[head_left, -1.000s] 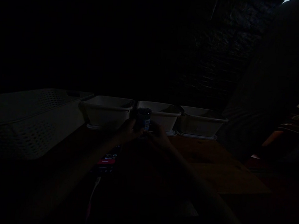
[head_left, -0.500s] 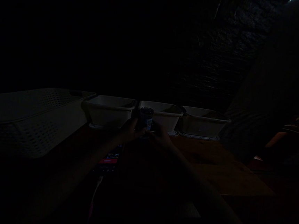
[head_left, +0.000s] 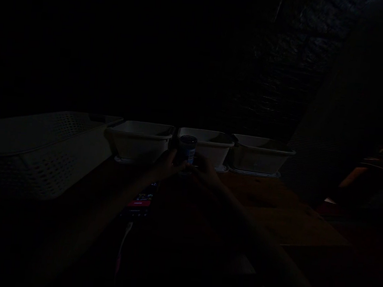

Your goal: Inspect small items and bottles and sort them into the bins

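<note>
The scene is very dark. A small dark jar with a blue and white label (head_left: pixel 187 150) stands upright between my hands, in front of the white bins. My left hand (head_left: pixel 165 166) is curled against the jar's left side and my right hand (head_left: pixel 205 172) grips its lower right side. Both forearms reach forward over the wooden table (head_left: pixel 273 208).
Three white rectangular bins sit in a row at the back: left (head_left: pixel 141 140), middle (head_left: pixel 211 147), right (head_left: pixel 259 155). A large white perforated basket (head_left: pixel 39 157) lies at the left. A lit phone (head_left: pixel 139 200) with a cable rests near my left forearm.
Almost nothing: the view shifted slightly, and both hands keep hold of the jar in the same spot.
</note>
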Demonstrator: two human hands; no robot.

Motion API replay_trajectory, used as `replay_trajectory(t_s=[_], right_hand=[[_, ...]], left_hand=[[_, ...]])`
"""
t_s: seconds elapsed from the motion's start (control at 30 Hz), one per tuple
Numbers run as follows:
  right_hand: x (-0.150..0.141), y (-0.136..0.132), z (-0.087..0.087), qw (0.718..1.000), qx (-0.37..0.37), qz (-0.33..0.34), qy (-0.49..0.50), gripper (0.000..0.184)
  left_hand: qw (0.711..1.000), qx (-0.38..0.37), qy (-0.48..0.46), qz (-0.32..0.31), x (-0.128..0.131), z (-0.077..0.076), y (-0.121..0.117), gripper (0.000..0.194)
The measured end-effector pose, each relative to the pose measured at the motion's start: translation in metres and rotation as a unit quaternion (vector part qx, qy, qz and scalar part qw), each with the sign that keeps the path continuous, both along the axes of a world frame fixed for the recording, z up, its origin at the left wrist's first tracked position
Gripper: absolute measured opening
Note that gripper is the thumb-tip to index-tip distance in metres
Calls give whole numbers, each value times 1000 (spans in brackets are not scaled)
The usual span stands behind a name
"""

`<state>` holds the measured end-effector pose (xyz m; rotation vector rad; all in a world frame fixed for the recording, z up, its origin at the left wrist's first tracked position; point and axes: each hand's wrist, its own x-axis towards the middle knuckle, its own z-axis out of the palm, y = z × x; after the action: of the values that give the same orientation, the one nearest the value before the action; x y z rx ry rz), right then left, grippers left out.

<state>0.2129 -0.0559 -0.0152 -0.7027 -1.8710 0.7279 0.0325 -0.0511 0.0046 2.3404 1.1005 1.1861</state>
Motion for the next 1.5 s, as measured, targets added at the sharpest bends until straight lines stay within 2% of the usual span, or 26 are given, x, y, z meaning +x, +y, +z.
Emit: replay_trajectory(t_s=[0.3,0.6,1.5], right_hand=[[0,0,1,1000,9,-2,-9,46],[1,2,0,1000,12,2,-1,47],[1,2,-1,1000,5,-4,-4,49]], left_hand=[[1000,-29,-9,3,0,4,-4,42],[1000,-11,-3,8,0,0,0,43],[1000,-14,-4,7,0,3,-3,41]])
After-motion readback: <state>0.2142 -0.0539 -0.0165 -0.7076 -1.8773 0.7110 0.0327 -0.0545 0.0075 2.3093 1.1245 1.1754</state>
